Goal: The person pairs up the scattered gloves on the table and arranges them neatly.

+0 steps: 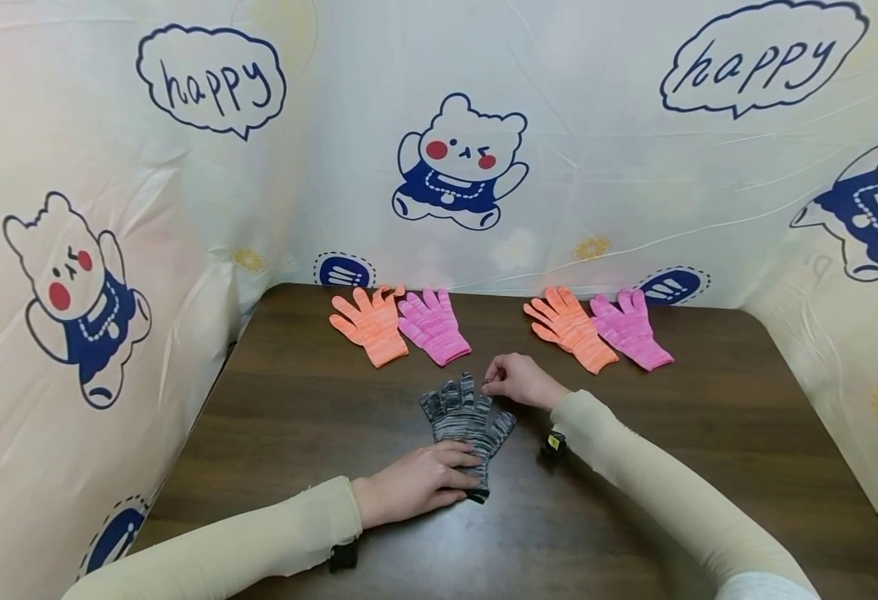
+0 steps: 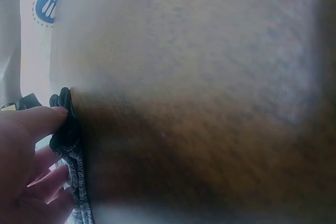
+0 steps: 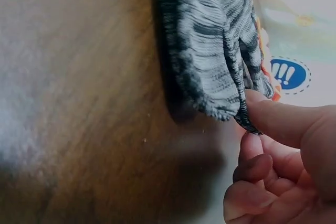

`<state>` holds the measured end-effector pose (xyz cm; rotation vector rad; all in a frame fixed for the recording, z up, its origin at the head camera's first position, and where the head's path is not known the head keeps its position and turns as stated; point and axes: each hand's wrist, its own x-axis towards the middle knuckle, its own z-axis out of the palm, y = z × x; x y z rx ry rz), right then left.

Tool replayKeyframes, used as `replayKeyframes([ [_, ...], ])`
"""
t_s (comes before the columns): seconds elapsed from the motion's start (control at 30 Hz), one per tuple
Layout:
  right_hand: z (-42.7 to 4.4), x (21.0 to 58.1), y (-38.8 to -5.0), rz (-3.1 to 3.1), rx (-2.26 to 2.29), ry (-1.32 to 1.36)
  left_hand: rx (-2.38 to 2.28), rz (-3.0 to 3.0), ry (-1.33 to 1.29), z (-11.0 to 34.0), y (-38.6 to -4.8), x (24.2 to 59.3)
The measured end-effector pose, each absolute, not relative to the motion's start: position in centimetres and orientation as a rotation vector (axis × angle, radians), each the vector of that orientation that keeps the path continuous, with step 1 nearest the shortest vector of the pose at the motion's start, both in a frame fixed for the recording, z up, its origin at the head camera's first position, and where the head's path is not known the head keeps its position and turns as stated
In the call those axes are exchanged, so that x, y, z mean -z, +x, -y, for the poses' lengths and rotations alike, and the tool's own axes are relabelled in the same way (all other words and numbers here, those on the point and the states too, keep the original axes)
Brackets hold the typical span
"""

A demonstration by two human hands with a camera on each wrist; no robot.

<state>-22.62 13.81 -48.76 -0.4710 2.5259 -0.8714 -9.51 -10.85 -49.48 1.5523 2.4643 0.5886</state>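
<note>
A grey-and-black knit glove [image 1: 463, 423] lies on the table with its fingers spread toward the far side and its dark cuff toward me. Across the cuff end rests my left hand [image 1: 418, 482], fingers extended over the knit. The left wrist view has that hand's thumb against the dark cuff [image 2: 67, 129]. My right hand [image 1: 524, 380] is at the far right of the glove, its thumb and forefinger pinching the tip of one glove finger. Seen closer, the right hand [image 3: 283, 156] holds that thin fingertip of the glove [image 3: 210, 61] between thumb and index finger.
Along the back of the brown table [image 1: 296, 417] lie an orange glove [image 1: 373, 327] beside a pink glove [image 1: 434, 327], then another orange glove [image 1: 574, 329] and pink glove [image 1: 632, 329]. A printed cloth [image 1: 596, 167] with cartoon bears hangs behind and at both sides.
</note>
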Motion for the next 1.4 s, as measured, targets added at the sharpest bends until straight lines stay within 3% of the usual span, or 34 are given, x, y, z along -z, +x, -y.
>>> replayKeyframes([
  [0.3,-14.3,48.3,-22.9,-2.440,0.869,-0.555,-0.590,-2.462,1.526,11.0,-9.6,49.6],
  [1.4,-14.9,48.3,-22.0,-2.545,0.866,-0.419,-0.624,-2.447,1.580,11.2,-9.6,50.3],
])
